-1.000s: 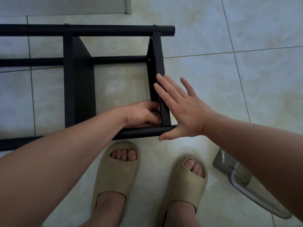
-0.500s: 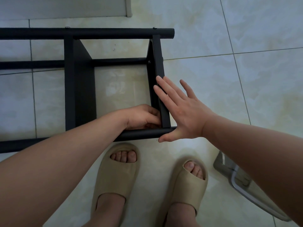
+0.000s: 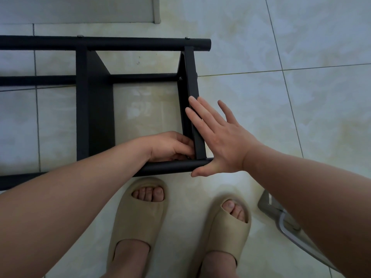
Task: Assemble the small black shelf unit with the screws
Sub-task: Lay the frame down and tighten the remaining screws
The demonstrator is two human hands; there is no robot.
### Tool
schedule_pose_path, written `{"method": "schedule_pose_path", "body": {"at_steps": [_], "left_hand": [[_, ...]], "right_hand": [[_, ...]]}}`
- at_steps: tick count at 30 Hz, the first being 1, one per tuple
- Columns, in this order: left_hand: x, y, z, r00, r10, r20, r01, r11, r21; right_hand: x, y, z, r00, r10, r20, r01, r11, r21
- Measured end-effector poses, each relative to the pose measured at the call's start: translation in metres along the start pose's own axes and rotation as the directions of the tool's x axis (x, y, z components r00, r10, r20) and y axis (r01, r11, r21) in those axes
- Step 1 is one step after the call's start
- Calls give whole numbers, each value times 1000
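The black shelf unit (image 3: 94,109) lies on its side on the tiled floor, two long round tubes joined by flat cross panels. My right hand (image 3: 222,141) lies flat with straight fingers against the outer face of the end panel (image 3: 191,77), thumb by the end of the near tube (image 3: 170,167). My left hand (image 3: 170,146) is inside the frame at the corner where that panel meets the near tube, fingers curled at the joint; what they pinch is hidden. A screw head (image 3: 180,78) shows on the panel higher up.
My two feet in beige slippers (image 3: 140,217) stand just below the near tube. A grey-rimmed flat object (image 3: 281,221) lies on the floor at lower right, partly under my right arm. A pale door or panel edge (image 3: 156,11) is at the top.
The view has shifted slightly, so the frame sits a little lower in the picture. Both hands stay at the same corner of the shelf; my left fingers move a little at the joint.
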State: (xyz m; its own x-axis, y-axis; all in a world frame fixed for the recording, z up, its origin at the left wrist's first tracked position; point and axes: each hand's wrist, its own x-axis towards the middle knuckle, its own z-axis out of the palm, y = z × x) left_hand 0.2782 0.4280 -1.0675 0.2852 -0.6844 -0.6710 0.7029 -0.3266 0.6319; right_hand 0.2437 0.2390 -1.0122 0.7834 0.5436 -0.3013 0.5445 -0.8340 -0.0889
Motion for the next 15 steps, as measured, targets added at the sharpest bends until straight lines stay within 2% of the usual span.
{"method": "schedule_pose_path", "body": {"at_steps": [9,13,15], "left_hand": [[0,1,-2,1000,-24,18,25,997,-66],[0,2,2,998,-19,-53,27,986,162],[0,3,3,997,-9,-71,22,981,192]], "right_hand": [[1,1,1,1000,-8,-1,8,1000,-7],[1,1,0,1000,-11,-6,11,1000,-10],[0,1,0,1000,-14,-13,14,1000,-3]]}}
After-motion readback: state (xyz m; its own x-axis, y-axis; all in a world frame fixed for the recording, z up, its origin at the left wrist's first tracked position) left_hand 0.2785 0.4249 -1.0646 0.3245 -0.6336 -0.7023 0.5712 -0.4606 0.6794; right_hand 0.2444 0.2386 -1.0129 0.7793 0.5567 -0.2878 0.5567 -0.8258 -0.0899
